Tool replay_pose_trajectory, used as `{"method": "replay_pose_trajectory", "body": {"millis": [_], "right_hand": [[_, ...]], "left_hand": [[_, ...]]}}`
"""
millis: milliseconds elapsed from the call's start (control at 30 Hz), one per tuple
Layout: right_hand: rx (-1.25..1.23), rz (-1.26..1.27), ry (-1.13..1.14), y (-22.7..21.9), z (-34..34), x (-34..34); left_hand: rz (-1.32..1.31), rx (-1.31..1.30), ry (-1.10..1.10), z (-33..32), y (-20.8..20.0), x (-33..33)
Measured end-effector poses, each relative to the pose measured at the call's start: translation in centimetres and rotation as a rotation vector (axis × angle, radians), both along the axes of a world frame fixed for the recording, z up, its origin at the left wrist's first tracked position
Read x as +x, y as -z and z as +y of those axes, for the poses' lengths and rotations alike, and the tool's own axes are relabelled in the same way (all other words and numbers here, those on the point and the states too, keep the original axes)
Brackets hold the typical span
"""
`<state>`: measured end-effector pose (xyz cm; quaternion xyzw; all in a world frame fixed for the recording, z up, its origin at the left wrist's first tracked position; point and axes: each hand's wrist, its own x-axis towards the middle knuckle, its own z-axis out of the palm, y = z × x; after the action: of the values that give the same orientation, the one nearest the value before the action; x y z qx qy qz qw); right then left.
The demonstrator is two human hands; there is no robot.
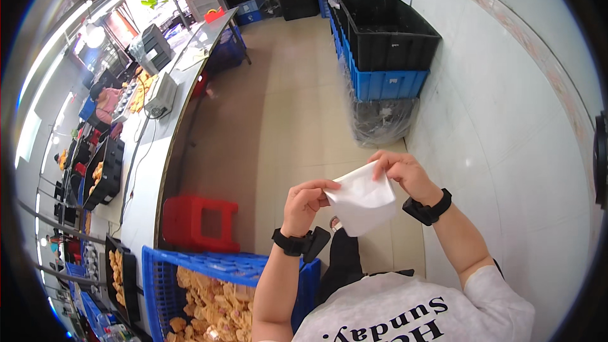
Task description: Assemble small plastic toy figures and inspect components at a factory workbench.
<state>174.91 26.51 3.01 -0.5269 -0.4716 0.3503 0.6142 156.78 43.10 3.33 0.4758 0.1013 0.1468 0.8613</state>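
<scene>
Between my hands hangs a thin white sheet point(362, 206), soft and slightly creased. Whether it is paper, cloth or a flat bag, I cannot tell. My left hand point(304, 204) pinches its upper left corner between thumb and fingers. The upper right corner is gripped by my right hand point(405, 174), its fingertips lying over the edge. Black bands with small dark boxes circle both wrists. Close below my left forearm stands a blue plastic crate point(231, 267) with many light-brown, irregular pieces point(218, 301) in it.
A red stool point(197, 223) stands left of me beside a long white workbench point(142, 174). Black and blue bins point(392, 38) are stacked along the right wall, the lowest wrapped in clear film. Black trays point(106, 174) line the bench's left side. A person in pink point(106, 104) sits beyond it.
</scene>
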Motion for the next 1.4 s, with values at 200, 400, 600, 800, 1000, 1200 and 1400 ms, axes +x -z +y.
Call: {"method": "replay_pose_trajectory", "body": {"millis": [200,400,600,800,1000,1200,1400], "right_hand": [[-0.116,0.492,0.159,-1.1,8.5,4.4],[-0.224,0.261,0.2,-2.8,18.1,10.9],[-0.272,0.298,0.074,-1.2,27.1,17.8],[-0.022,0.321,-0.155,1.3,35.7,27.2],[0.062,0.642,-0.298,0.2,44.2,33.6],[-0.09,0.682,-0.172,-0.2,52.9,37.7],[-0.098,0.488,-0.122,0.6,64.6,41.8]], "left_hand": [[0.074,0.565,-0.126,7.5,-1.2,8.0],[0.142,0.1,-0.152,15.4,-2.5,14.6],[0.24,0.178,-0.089,22.4,-1.3,19.5],[0.094,0.519,-0.27,29.9,-1.7,25.7],[0.092,0.655,-0.375,36.3,-3.8,31.7],[0.167,0.525,-0.558,44.4,-1.5,37.4],[0.165,0.342,-0.531,55.8,0.3,41.7]]}}
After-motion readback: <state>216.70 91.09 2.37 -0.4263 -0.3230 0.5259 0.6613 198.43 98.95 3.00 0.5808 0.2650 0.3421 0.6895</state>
